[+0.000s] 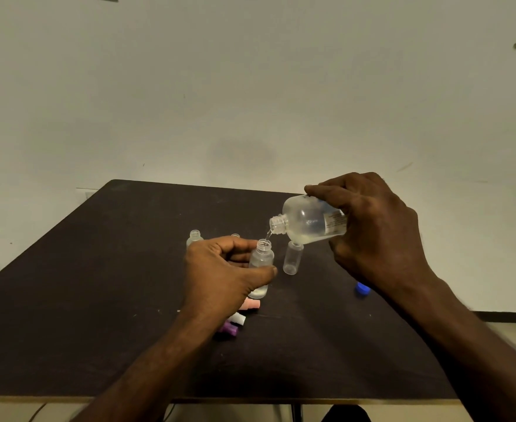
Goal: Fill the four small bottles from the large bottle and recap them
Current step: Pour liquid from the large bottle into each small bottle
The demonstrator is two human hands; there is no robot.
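Note:
My right hand (372,233) grips the large clear bottle (308,222), tipped with its open neck down to the left. A thin stream of clear liquid falls from it into a small open bottle (261,263) that my left hand (223,275) holds upright on the table. A little liquid sits at that bottle's bottom. Another small open bottle (292,258) stands just right of it, under the large bottle. Two more small bottles (194,238) stand behind my left hand, one mostly hidden (235,236).
Pink (252,304), white (238,318) and purple (229,328) caps lie near my left wrist. A blue cap (362,289) lies on the dark table (98,300) beside my right wrist. A pale wall rises behind the table's far edge.

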